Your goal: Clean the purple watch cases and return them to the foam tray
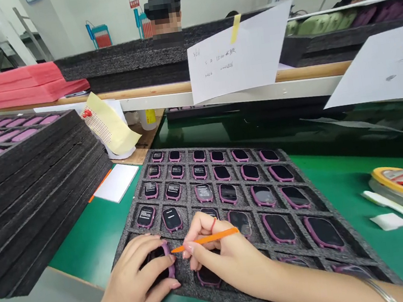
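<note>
"Which screens are lit?"
"Several left ones [146, 216] show text; right ones look dark, though glare may mislead."
"The hands?"
"Left hand [132, 279], half-curled, grips a purple watch [171, 271], mostly covered, near-left in the foam tray [363, 248]. Right hand [233, 251] tightly pinches an orange stick [213, 237]."

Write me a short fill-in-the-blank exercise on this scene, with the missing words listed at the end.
1. The right hand holds a slim pointed tool coloured ____.
2. The left hand has its fingers around a watch body with a ____ case.
3. The foam tray under the hands rests on a work surface coloured ____.
4. From the wearer's view, the tall stack of black foam trays stands to the ____ of that tray.

Missing words: orange; purple; green; left
</note>
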Available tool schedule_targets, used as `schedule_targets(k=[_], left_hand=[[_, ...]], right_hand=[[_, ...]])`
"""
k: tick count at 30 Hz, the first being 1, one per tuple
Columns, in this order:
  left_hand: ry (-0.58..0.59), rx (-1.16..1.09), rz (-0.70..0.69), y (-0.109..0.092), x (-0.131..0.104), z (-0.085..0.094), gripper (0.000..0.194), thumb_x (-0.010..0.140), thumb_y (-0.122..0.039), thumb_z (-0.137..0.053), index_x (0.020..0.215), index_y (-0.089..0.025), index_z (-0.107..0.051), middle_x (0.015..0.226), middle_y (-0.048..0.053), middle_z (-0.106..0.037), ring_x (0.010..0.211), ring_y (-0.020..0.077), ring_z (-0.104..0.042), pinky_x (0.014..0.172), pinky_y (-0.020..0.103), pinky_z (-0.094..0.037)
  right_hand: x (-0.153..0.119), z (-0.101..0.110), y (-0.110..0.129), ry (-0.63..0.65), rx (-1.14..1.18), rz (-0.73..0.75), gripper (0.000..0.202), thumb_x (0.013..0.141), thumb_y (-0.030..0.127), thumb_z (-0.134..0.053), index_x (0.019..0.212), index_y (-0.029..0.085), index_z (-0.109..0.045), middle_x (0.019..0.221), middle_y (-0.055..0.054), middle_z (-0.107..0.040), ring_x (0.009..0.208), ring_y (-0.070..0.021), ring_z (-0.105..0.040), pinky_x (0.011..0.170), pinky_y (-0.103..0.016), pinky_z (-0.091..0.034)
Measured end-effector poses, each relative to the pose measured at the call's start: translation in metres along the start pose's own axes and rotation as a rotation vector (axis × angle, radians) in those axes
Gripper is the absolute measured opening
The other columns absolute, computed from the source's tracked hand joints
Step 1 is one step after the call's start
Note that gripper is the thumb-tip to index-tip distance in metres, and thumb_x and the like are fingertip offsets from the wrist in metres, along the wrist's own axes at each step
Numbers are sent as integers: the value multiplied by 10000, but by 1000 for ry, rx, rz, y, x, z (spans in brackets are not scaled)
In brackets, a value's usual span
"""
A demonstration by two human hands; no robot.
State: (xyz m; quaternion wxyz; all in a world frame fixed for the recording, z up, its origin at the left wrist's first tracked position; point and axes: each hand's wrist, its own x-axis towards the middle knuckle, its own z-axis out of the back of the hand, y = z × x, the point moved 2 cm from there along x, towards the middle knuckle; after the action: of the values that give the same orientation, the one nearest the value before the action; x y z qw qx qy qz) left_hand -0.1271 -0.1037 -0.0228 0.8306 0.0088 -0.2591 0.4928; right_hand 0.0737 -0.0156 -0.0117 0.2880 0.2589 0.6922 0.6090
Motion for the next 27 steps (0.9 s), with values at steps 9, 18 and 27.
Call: schedule_targets(k=[9,18,27], left_hand=[[-51,-124,108,3,-2,-6,433,894,-453,-694,1226,-227,-532,1123,97,-743,1099,266,-685,990,435,-565],[43,-146,161,4,-6,-7,513,904,-469,-678,1294,-236,-440,1192,94,-684,1171,269,-608,1004,434,-511],[202,46,217,13,3,15,93,985,-327,-547,986,-235,-553,1113,87,-566,1031,289,-552,841,455,-477]], right_hand=[[6,-6,-11,17,73,-47,495,856,685,-626,848,201,-524,823,-33,-700,729,-142,-669,723,-300,-537],[6,-6,-13,49,-19,-10,439,928,632,-568,865,201,-508,837,-41,-697,707,-138,-650,674,-287,-508],[4,-7,-12,30,-29,27,379,947,555,-580,836,202,-498,806,-16,-655,686,-118,-631,659,-261,-505]])
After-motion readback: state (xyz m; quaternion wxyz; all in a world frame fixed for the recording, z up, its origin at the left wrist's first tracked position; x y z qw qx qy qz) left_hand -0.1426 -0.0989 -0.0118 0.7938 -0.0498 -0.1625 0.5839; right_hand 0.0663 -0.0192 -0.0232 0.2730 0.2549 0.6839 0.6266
